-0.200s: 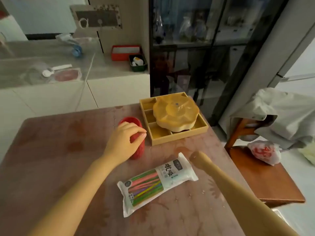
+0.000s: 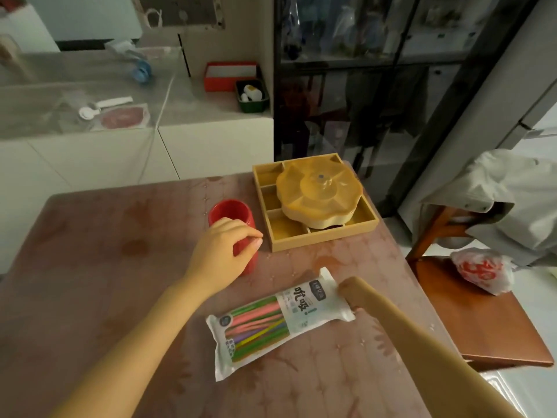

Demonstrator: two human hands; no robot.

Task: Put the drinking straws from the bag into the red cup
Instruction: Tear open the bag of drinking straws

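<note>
Spreading under both arms, the tabletop (image 2: 90, 267) carries everything. Left grip (image 2: 223, 257) curls loosely around the red cup (image 2: 232, 214). Sealed bag (image 2: 277, 321) of drinking straws (image 2: 259, 324) lies nearer, its end touching the right grip (image 2: 354, 294), closure hidden.

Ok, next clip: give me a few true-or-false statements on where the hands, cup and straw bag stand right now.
1. The red cylindrical cup stands upright on the brown table. True.
2. The white plastic bag of coloured straws lies inside the yellow compartment tray. False: it lies flat on the table, nearer the person.
3. The left hand is at the cup's side. True.
4. Straws already stand in the cup. False: none show; they are in the sealed bag.
5. The right hand is at the bag's far end. True, though its grip is hidden.
</note>
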